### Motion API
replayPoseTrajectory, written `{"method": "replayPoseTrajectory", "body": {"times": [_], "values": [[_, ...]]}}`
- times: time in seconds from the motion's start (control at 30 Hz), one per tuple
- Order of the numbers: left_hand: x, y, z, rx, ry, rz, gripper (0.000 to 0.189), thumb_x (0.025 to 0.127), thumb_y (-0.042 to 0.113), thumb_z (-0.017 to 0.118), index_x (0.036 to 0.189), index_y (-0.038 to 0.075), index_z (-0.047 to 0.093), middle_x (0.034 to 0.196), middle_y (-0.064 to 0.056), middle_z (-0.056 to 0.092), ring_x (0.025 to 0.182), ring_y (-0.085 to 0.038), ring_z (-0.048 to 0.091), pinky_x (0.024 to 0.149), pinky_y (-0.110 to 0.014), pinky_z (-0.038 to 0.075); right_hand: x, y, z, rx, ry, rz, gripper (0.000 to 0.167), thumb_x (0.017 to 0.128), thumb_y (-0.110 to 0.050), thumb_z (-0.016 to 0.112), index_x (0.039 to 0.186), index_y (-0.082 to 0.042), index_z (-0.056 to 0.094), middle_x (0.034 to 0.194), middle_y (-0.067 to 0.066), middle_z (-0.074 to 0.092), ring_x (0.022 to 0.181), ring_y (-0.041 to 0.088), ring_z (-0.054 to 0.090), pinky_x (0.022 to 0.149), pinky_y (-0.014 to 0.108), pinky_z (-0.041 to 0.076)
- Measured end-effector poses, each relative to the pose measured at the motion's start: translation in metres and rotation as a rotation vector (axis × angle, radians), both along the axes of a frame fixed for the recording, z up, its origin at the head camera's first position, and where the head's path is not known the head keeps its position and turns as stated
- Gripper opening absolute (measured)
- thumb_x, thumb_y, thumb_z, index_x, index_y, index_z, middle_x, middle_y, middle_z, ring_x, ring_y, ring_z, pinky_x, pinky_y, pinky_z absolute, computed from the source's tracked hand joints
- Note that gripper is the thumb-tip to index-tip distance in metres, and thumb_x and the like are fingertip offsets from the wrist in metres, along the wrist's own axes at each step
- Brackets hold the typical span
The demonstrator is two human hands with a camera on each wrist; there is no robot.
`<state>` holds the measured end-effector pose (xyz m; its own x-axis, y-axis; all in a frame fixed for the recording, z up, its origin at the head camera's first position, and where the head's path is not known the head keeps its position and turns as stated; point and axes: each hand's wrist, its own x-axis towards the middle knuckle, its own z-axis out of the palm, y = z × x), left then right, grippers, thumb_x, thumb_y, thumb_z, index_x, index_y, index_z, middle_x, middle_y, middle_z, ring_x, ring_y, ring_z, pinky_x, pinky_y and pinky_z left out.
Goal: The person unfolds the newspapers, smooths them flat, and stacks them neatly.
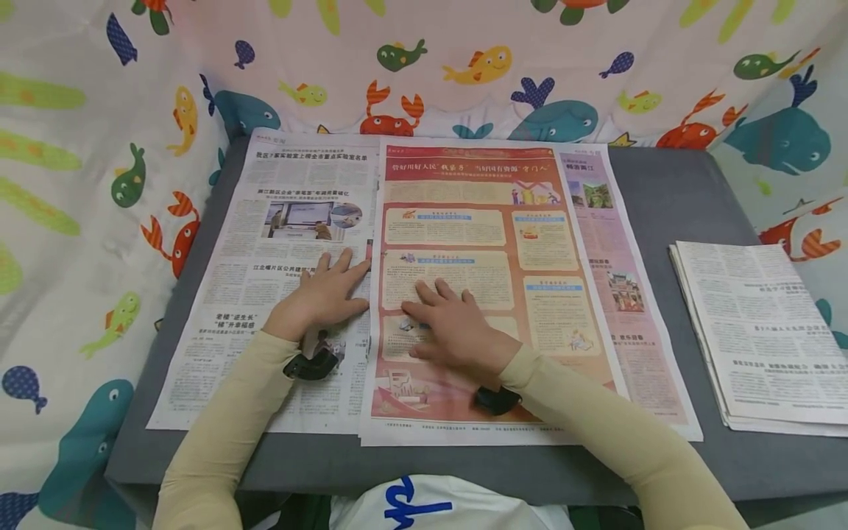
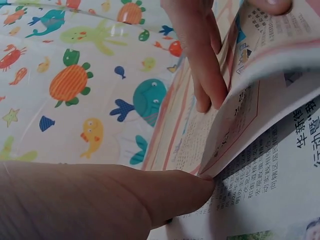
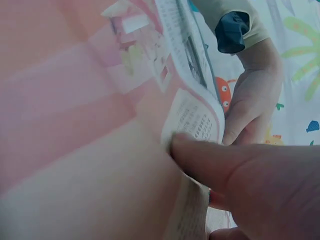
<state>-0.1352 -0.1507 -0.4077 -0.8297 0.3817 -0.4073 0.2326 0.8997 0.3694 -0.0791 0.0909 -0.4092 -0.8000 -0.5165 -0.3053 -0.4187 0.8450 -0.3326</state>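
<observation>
Resting spread wide: left hand [image 1: 327,294] and right hand [image 1: 460,329]. Uneven pressure could crease that bowed, rectangular orange-printed newspaper sheet [image 1: 493,291] tbh

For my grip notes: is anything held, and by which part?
It cannot be told: left hand and right hand touch newspaper, but no pinch is clear.

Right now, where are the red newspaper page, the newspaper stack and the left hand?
Red newspaper page [image 1: 492,278]: head view, its printed middle.
Newspaper stack [image 1: 771,335]: head view, middle of the top sheet.
Left hand [image 1: 326,296]: head view, back of the hand.
</observation>
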Motion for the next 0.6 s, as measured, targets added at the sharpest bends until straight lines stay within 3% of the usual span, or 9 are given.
{"method": "replayPoseTrajectory", "body": {"times": [0.27, 0.4, 0.5, 0.6], "values": [[0.001, 0.001, -0.001, -0.005, 0.013, 0.008, 0.074, 0.101, 0.038, 0.056, 0.163, 0.014, 0.025, 0.172, -0.022, 0.006, 0.155, -0.054, -0.002, 0.113, -0.083, 0.01, -0.001, 0.006, -0.006, -0.091, 0.111, 0.024, 0.048, 0.095, -0.03, 0.071, 0.142, -0.022, 0.063, 0.158, 0.01, 0.048, 0.147, 0.041, 0.042, 0.109, 0.072, 0.037], [0.001, 0.001, -0.001, 0.0, 0.022, 0.003, 0.071, 0.102, 0.036, 0.053, 0.163, 0.013, 0.025, 0.171, -0.023, 0.007, 0.155, -0.056, -0.001, 0.112, -0.084, 0.011, -0.002, 0.009, -0.009, -0.163, 0.147, -0.004, 0.037, 0.095, -0.019, 0.07, 0.132, -0.018, 0.071, 0.151, 0.011, 0.057, 0.143, 0.04, 0.048, 0.107, 0.073, 0.039], [0.0, 0.0, -0.002, 0.004, 0.018, 0.004, 0.07, 0.103, 0.037, 0.052, 0.163, 0.014, 0.025, 0.171, -0.023, 0.007, 0.154, -0.056, -0.001, 0.112, -0.084, 0.01, -0.004, 0.012, -0.009, -0.234, 0.147, -0.047, 0.028, 0.094, -0.013, 0.069, 0.122, -0.014, 0.075, 0.137, 0.011, 0.068, 0.134, 0.037, 0.058, 0.106, 0.063, 0.046], [-0.001, 0.0, -0.003, 0.009, 0.01, 0.008, 0.071, 0.103, 0.039, 0.051, 0.164, 0.016, 0.023, 0.171, -0.022, 0.006, 0.155, -0.056, -0.002, 0.112, -0.083, 0.01, -0.007, 0.016, -0.005, -0.317, 0.103, -0.121, 0.022, 0.094, -0.011, 0.068, 0.114, -0.013, 0.077, 0.119, 0.006, 0.076, 0.114, 0.026, 0.069, 0.099, 0.048, 0.055]]}}
